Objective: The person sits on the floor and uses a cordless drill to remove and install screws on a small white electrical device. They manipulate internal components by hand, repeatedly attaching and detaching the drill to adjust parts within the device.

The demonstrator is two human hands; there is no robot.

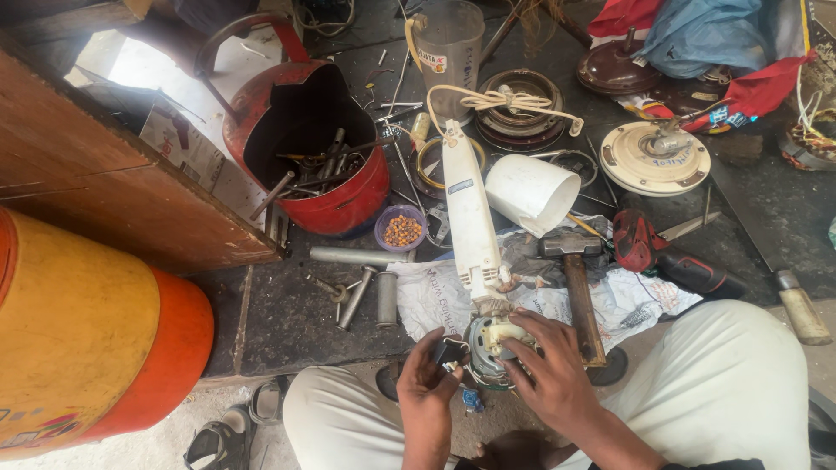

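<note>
Lower centre of frame: both hands work at the near end of a white handheld appliance body [470, 218], opened up, motor end [489, 341] exposed. The body's long axis runs nearly vertical in the frame, from the motor end at the hands up to the corded end at upper centre, tilted slightly left at the top. Its cream cord [505, 100] loops there.

Left hand [428, 383] sits just left of the motor end, fingers curled closed around a small dark part [450, 352] with thin wires trailing; the part is touching or just beside the motor, can't tell which. Right hand [549, 370] comes in from the lower right, fingers partly bent and resting on the cream housing of the motor end, steadying it rather than fully wrapped. Both hands are about equally near; the right one has the actual contact with the motor.

Around: a hammer [576, 287] lies just right of the body, handle pointing down-frame toward the right hand. White cup [531, 193] on its side, centre right. Red bucket [305, 144] of metal tools upper left. Small bowl of beads [401, 229] left of the body. Everything sits on the dark floor [279, 322] and crumpled paper [435, 300].
</note>
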